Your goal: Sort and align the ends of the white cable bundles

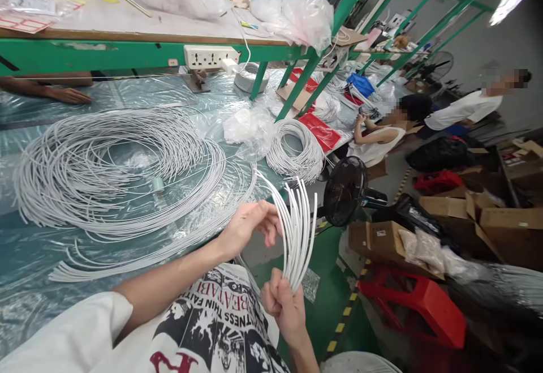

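Note:
My right hand (286,302) is closed around a bunch of white cables (298,237), whose loose ends fan out upward from the fist. Just left of these cables is my left hand (250,223), fingers loosely curled and partly apart; whether they touch the outermost cable is unclear. Beyond my left forearm, a long strand of similar cables (169,251) lies along the bench edge. A large loose coil of white cable (114,163) spreads over the plastic-covered bench (25,260), and a smaller coil (294,149) sits farther right.
Across the bench, another person's hand (70,94) rests on the plastic. A green frame (139,56) carries a shelf and a power strip (212,56). A black fan (345,191), cardboard boxes (377,243) and a red plastic item (419,305) stand right. Two people are farther back.

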The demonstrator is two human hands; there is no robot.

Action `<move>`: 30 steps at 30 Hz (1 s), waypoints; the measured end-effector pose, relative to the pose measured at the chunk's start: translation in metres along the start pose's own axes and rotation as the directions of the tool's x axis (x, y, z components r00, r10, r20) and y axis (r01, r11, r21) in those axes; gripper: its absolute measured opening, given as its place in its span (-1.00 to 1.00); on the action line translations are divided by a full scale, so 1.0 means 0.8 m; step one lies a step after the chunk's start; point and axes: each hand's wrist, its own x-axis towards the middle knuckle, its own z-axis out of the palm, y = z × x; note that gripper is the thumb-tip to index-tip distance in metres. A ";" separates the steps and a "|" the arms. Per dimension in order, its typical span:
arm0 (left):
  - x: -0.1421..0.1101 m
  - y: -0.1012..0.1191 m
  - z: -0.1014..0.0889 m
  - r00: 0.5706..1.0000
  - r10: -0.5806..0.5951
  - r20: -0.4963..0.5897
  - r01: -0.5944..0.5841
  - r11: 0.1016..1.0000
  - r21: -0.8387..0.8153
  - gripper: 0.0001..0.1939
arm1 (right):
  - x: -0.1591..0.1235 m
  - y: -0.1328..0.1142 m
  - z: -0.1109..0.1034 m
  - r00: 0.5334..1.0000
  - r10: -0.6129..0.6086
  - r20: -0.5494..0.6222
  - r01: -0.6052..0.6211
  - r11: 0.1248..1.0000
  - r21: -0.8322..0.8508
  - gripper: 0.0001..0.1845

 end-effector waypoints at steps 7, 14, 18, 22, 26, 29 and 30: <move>-0.001 0.006 0.011 0.979 0.046 -0.198 -0.002 0.976 0.219 -0.69 | 0.006 0.005 0.001 1.000 -0.016 -0.022 0.017 1.000 0.026 -0.40; -0.001 0.004 0.016 0.915 0.271 -0.300 -0.135 0.905 0.404 -0.78 | 0.017 0.006 0.002 0.997 -0.031 -0.076 0.035 0.998 0.048 -0.39; 0.000 0.005 0.015 0.916 0.251 -0.314 -0.112 0.910 0.399 -0.78 | 0.021 0.006 0.004 0.996 -0.002 -0.085 0.008 0.997 0.074 -0.37; 0.004 0.004 0.011 0.949 0.137 -0.283 -0.043 0.948 0.314 -0.73 | 0.022 0.008 0.001 0.995 -0.005 -0.097 0.018 0.991 0.132 -0.37; 0.010 -0.007 0.002 0.968 0.018 -0.249 0.036 0.977 0.210 -0.66 | 0.020 0.008 -0.007 0.998 -0.014 -0.055 0.025 0.981 0.191 -0.38; 0.015 -0.021 -0.002 0.956 -0.132 -0.260 0.151 0.987 0.057 -0.61 | 0.017 0.007 -0.015 1.000 -0.012 0.002 0.011 0.970 0.241 -0.38; 0.017 -0.025 -0.002 0.946 -0.196 -0.257 0.202 0.979 -0.005 -0.60 | 0.016 0.007 -0.017 1.000 -0.009 0.020 0.004 0.966 0.257 -0.38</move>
